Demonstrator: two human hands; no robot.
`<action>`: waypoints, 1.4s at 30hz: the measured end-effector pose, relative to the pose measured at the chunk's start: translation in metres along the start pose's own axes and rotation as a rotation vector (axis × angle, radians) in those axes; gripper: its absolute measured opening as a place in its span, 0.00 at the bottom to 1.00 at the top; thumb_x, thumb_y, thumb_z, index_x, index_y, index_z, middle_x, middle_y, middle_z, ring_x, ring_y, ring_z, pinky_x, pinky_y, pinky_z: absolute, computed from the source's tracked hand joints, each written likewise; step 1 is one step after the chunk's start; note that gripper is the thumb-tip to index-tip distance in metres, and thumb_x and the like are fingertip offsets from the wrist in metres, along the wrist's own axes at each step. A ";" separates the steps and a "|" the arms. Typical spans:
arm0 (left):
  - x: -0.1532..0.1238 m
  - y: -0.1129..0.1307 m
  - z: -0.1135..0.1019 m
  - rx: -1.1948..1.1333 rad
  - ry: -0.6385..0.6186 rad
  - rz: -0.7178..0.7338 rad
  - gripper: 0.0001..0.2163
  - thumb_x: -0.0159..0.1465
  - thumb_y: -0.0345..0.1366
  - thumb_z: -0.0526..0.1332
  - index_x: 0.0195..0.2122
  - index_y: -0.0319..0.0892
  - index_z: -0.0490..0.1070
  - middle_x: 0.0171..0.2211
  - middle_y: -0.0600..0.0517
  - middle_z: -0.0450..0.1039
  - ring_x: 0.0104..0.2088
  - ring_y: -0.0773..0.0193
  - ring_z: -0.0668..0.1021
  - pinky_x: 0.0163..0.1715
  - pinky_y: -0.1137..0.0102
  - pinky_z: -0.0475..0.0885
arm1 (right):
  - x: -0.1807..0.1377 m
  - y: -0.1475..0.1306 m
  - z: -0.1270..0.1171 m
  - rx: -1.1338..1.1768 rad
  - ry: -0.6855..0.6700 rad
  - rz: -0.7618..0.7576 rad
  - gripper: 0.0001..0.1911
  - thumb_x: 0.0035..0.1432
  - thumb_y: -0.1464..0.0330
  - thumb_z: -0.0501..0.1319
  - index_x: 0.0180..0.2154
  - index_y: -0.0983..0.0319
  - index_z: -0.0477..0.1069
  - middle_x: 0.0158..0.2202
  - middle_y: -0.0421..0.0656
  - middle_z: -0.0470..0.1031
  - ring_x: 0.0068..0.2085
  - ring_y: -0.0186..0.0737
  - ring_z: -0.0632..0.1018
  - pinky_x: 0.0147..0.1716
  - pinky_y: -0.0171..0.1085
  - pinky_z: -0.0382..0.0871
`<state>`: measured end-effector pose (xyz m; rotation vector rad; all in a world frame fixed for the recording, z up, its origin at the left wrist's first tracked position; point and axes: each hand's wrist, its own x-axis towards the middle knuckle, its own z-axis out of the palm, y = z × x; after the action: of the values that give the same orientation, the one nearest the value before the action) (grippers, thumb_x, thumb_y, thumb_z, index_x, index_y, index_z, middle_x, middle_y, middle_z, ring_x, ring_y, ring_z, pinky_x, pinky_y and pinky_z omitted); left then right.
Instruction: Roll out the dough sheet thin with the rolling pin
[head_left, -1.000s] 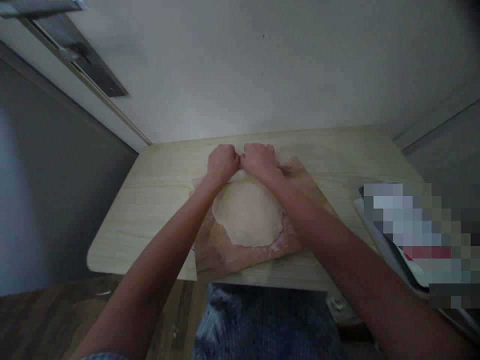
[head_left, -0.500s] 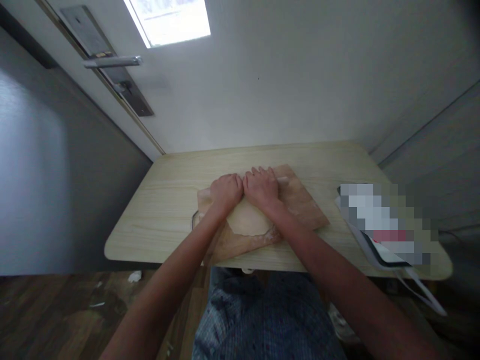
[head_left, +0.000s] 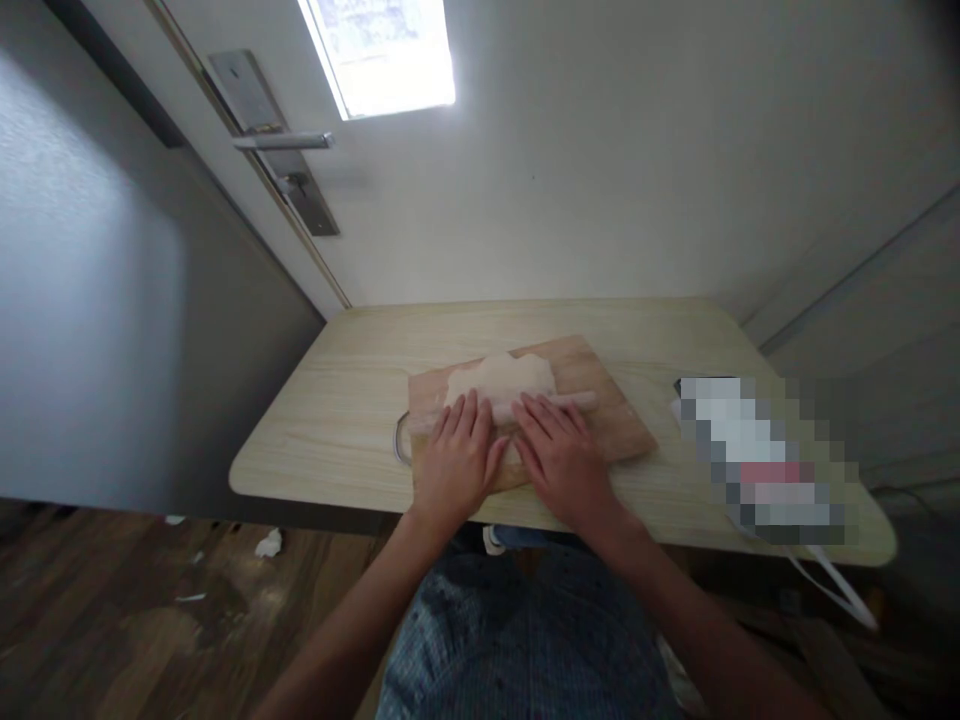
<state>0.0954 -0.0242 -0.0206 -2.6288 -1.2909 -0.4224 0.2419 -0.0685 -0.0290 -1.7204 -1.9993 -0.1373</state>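
Observation:
A flat, pale sheet of dough (head_left: 501,374) lies on a wooden cutting board (head_left: 621,425). Across its near part rests a light rolling pin (head_left: 582,399), its right end sticking out past my fingers. My left hand (head_left: 456,462) lies flat on the left part of the pin, fingers stretched forward. On the right part, my right hand (head_left: 564,458) presses with palm down and fingers extended and slightly spread. The two hands cover most of the pin and the dough's near edge.
The board sits on a pale wooden table (head_left: 315,400), its metal handle (head_left: 400,440) on the left. A blurred-out object (head_left: 750,440) with a white cable (head_left: 844,590) lies at the table's right. Behind stands a door with a lever handle (head_left: 283,142).
Both hands have come back toward me with the rolling pin, from the dough's far edge to its near part. My fingers, curled over the pin before, are now stretched flat. The view has shifted slightly.

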 end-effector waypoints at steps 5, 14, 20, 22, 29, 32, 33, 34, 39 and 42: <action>-0.007 -0.010 -0.002 -0.028 -0.017 -0.057 0.22 0.67 0.40 0.43 0.56 0.31 0.60 0.58 0.39 0.60 0.57 0.53 0.65 0.55 0.58 0.60 | -0.003 0.020 -0.005 0.090 0.000 -0.047 0.19 0.63 0.68 0.47 0.52 0.64 0.65 0.55 0.43 0.67 0.56 0.40 0.66 0.58 0.46 0.48; 0.032 -0.025 0.013 0.074 -0.014 -0.162 0.23 0.67 0.44 0.43 0.57 0.35 0.58 0.59 0.40 0.58 0.59 0.51 0.61 0.57 0.55 0.55 | 0.039 0.037 0.007 -0.028 -0.054 0.030 0.21 0.63 0.65 0.46 0.54 0.66 0.63 0.58 0.46 0.63 0.59 0.43 0.62 0.57 0.45 0.50; 0.076 -0.038 0.018 0.029 -0.112 -0.209 0.24 0.68 0.43 0.37 0.43 0.40 0.70 0.43 0.45 0.74 0.47 0.54 0.73 0.45 0.62 0.65 | 0.081 0.041 0.016 -0.103 -0.113 0.123 0.23 0.64 0.63 0.42 0.51 0.65 0.67 0.57 0.48 0.65 0.58 0.45 0.63 0.53 0.45 0.55; 0.087 -0.043 0.020 0.000 -0.137 -0.238 0.25 0.68 0.45 0.35 0.39 0.40 0.71 0.40 0.45 0.75 0.43 0.55 0.75 0.40 0.65 0.67 | 0.094 0.043 0.020 -0.130 -0.115 0.163 0.23 0.64 0.64 0.41 0.50 0.65 0.68 0.57 0.49 0.64 0.57 0.46 0.64 0.53 0.46 0.55; 0.122 -0.061 0.028 -0.120 -0.223 -0.396 0.30 0.66 0.51 0.33 0.39 0.41 0.72 0.38 0.43 0.76 0.38 0.55 0.76 0.36 0.66 0.68 | 0.135 0.050 0.024 -0.179 -0.201 0.281 0.20 0.61 0.65 0.44 0.45 0.65 0.70 0.50 0.52 0.71 0.49 0.49 0.72 0.44 0.43 0.64; 0.136 -0.067 0.032 -0.141 -0.219 -0.416 0.31 0.66 0.51 0.33 0.38 0.39 0.72 0.37 0.43 0.75 0.38 0.55 0.76 0.36 0.66 0.68 | 0.151 0.055 0.026 -0.191 -0.259 0.333 0.19 0.59 0.64 0.47 0.43 0.65 0.72 0.44 0.52 0.75 0.44 0.48 0.75 0.40 0.42 0.66; 0.140 -0.069 0.034 -0.143 -0.213 -0.413 0.31 0.66 0.50 0.32 0.38 0.38 0.72 0.36 0.42 0.75 0.38 0.55 0.76 0.36 0.66 0.68 | 0.155 0.057 0.027 -0.190 -0.273 0.342 0.20 0.59 0.64 0.47 0.42 0.65 0.72 0.42 0.52 0.75 0.43 0.48 0.75 0.39 0.41 0.66; 0.143 -0.071 0.035 -0.141 -0.206 -0.408 0.32 0.66 0.50 0.32 0.38 0.38 0.72 0.36 0.42 0.75 0.38 0.56 0.76 0.36 0.66 0.67 | 0.159 0.058 0.028 -0.185 -0.284 0.348 0.20 0.59 0.63 0.47 0.42 0.65 0.72 0.41 0.52 0.76 0.42 0.49 0.76 0.38 0.41 0.66; 0.153 -0.075 0.041 -0.110 -0.181 -0.383 0.30 0.67 0.46 0.33 0.38 0.36 0.73 0.36 0.41 0.75 0.36 0.57 0.76 0.36 0.67 0.67 | 0.170 0.063 0.032 -0.158 -0.296 0.370 0.22 0.59 0.65 0.45 0.41 0.66 0.74 0.40 0.53 0.76 0.41 0.50 0.76 0.36 0.42 0.66; 0.154 -0.076 0.042 -0.087 -0.169 -0.372 0.27 0.67 0.44 0.35 0.38 0.36 0.73 0.36 0.41 0.75 0.35 0.58 0.76 0.36 0.67 0.67 | 0.171 0.063 0.032 -0.150 -0.298 0.366 0.21 0.57 0.67 0.46 0.41 0.66 0.74 0.40 0.54 0.76 0.40 0.48 0.76 0.36 0.42 0.66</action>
<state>0.1319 0.1482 -0.0067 -2.5364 -1.8666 -0.3183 0.2784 0.1103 0.0013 -2.2851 -1.8668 0.1031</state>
